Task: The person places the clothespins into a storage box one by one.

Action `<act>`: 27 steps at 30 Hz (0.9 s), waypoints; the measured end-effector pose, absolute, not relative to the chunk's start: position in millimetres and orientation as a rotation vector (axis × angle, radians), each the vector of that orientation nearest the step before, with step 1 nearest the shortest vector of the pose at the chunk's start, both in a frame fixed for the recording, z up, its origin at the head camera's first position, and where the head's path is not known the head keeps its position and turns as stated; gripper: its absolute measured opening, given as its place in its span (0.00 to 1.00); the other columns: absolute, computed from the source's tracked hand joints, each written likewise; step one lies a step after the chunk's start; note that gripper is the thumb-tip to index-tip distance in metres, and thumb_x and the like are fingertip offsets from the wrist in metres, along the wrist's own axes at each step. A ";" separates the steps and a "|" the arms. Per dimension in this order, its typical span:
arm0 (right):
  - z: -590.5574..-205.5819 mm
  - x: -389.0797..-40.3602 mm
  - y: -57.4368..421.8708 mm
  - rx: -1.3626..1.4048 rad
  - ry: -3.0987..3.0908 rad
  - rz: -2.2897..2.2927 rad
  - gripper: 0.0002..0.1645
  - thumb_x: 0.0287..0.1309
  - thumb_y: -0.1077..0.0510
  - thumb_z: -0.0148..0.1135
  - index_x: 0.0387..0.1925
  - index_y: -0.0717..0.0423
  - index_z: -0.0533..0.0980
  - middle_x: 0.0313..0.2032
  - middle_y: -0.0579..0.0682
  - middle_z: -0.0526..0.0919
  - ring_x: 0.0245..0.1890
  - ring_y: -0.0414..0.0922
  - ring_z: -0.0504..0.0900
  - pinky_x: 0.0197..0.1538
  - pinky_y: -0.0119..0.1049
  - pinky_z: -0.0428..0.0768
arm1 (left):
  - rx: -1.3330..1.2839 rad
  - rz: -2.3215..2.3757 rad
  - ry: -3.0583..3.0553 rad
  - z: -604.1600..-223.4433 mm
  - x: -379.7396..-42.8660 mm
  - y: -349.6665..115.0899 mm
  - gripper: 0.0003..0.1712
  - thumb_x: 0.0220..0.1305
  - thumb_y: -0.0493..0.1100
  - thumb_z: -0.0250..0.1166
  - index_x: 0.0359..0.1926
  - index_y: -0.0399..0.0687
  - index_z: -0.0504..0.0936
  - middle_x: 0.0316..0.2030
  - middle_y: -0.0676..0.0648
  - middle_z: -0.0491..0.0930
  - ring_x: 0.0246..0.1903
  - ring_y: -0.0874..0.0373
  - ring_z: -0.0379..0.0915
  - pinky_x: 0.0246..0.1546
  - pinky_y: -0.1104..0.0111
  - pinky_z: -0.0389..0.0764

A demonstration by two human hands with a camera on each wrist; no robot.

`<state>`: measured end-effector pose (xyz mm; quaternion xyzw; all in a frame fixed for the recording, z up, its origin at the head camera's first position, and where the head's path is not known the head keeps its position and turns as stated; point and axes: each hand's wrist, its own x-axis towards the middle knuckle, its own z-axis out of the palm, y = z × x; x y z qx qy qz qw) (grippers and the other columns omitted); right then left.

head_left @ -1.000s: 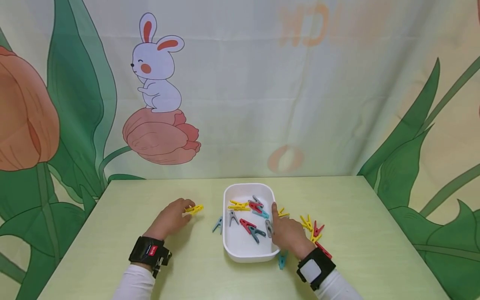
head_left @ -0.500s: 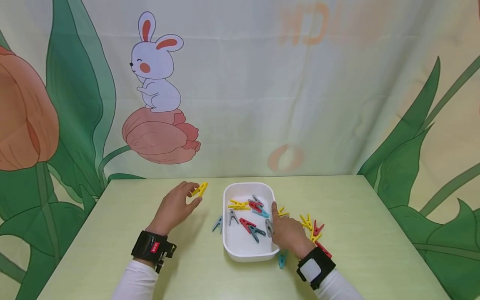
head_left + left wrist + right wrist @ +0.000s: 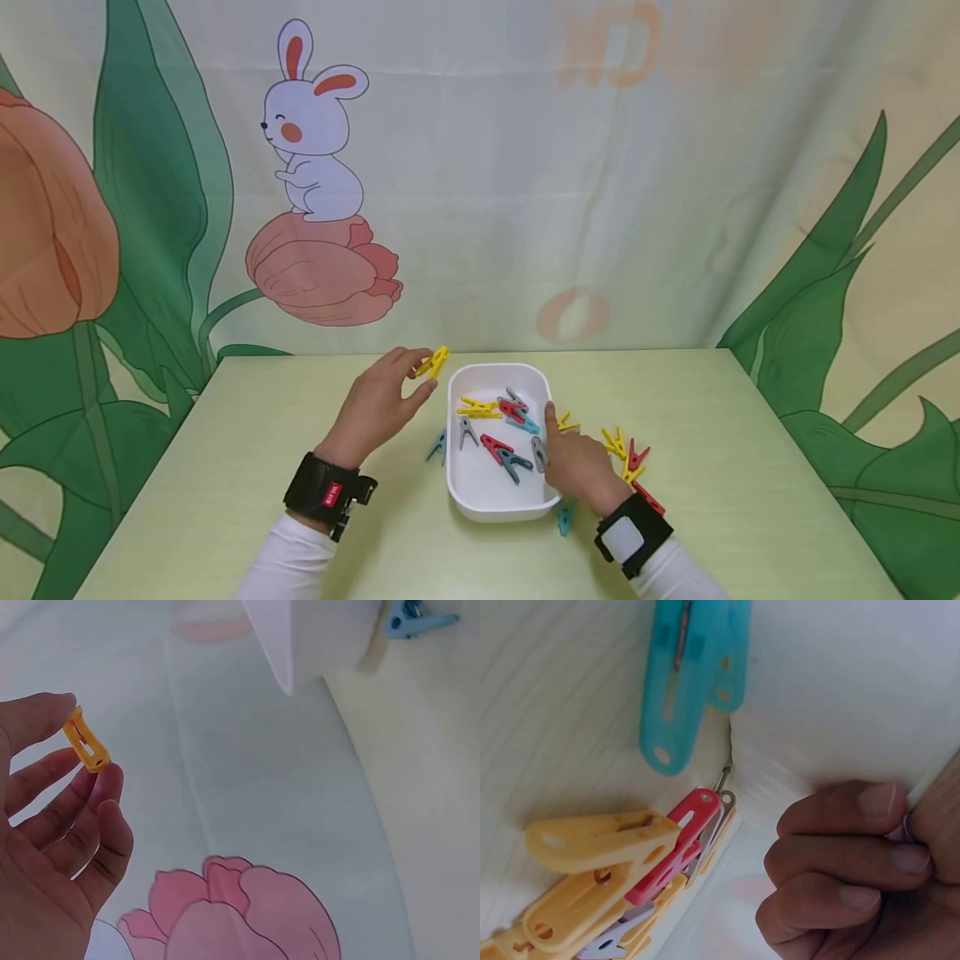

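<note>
A yellow clothespin (image 3: 432, 364) is pinched in my left hand (image 3: 375, 408), raised just left of the far end of a white plastic tub (image 3: 498, 510). The left wrist view has the clothespin (image 3: 88, 741) between thumb and fingertips. At the tub's right side, my right hand (image 3: 581, 467) grips the rim; in the right wrist view its curled fingers (image 3: 832, 855) lie against the outer wall. Inside the tub are several clothespins, among them yellow ones (image 3: 478, 408), a red one (image 3: 493, 447) and a dark teal one (image 3: 514, 463).
Left of the tub lies a blue-grey clothespin (image 3: 437, 447). To its right are loose yellow clothespins (image 3: 615, 443) and red ones (image 3: 648, 498), with a turquoise clothespin (image 3: 565, 518) by the near right corner. A printed curtain (image 3: 480, 183) hangs behind the table (image 3: 742, 500).
My left hand has lifted the yellow clothespin off the table and carried it away from me and rightward, toward the tub. The right hand has stayed on the rim.
</note>
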<state>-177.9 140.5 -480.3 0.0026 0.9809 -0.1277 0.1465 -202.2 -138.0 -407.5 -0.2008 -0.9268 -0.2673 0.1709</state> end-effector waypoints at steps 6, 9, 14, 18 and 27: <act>-479.1 -176.9 140.2 0.012 2.816 -0.391 0.55 0.60 0.55 0.65 0.79 0.48 0.43 0.31 0.56 0.74 0.23 0.49 0.74 0.24 0.36 0.68 | -0.646 -0.745 -2.621 -402.5 -195.3 -120.3 0.26 0.61 0.47 0.69 0.60 0.49 0.78 0.48 0.48 0.81 0.45 0.53 0.80 0.42 0.60 0.82; -479.3 -176.1 140.7 0.015 2.820 -0.397 0.55 0.59 0.55 0.65 0.78 0.48 0.44 0.33 0.57 0.74 0.24 0.49 0.74 0.25 0.36 0.68 | -0.672 -0.736 -2.628 -402.5 -193.5 -110.5 0.26 0.61 0.48 0.69 0.60 0.50 0.78 0.50 0.48 0.81 0.45 0.55 0.80 0.43 0.61 0.83; -480.1 -177.0 141.7 0.012 2.827 -0.400 0.55 0.59 0.55 0.66 0.78 0.48 0.44 0.36 0.57 0.75 0.25 0.50 0.74 0.25 0.36 0.69 | -0.705 -0.733 -2.660 -403.1 -189.5 -95.3 0.26 0.61 0.50 0.70 0.60 0.52 0.79 0.51 0.49 0.80 0.45 0.56 0.79 0.44 0.63 0.83; -480.9 -177.6 141.9 0.000 2.832 -0.395 0.55 0.59 0.55 0.66 0.78 0.48 0.44 0.32 0.56 0.74 0.24 0.49 0.74 0.24 0.36 0.68 | -0.741 -0.726 -2.675 -406.6 -186.6 -86.2 0.27 0.60 0.50 0.70 0.60 0.53 0.79 0.50 0.50 0.81 0.45 0.57 0.79 0.44 0.63 0.83; -479.9 -175.9 141.3 -0.005 2.846 -0.398 0.55 0.58 0.56 0.66 0.78 0.49 0.45 0.28 0.55 0.73 0.23 0.49 0.73 0.24 0.36 0.67 | -0.833 -0.677 -2.669 -418.9 -183.6 -71.9 0.25 0.60 0.50 0.70 0.57 0.52 0.80 0.48 0.52 0.81 0.45 0.60 0.79 0.46 0.66 0.82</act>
